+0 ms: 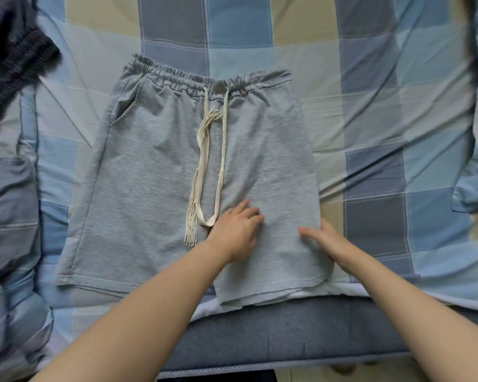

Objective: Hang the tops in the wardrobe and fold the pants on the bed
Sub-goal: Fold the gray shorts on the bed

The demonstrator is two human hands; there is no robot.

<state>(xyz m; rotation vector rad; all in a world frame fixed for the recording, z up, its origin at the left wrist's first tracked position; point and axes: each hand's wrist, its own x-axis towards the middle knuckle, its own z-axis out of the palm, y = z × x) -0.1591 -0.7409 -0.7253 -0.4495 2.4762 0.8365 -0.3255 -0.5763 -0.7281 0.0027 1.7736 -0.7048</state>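
Grey shorts lie flat on the bed, ready for folding. The left hand presses the near right leg with loosely bent fingers while the right hand lies spread along its edge, likely smoothing it.

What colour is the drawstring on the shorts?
Cream, with frayed ends. The drawstring lies on the grey shorts, seen in the head view.
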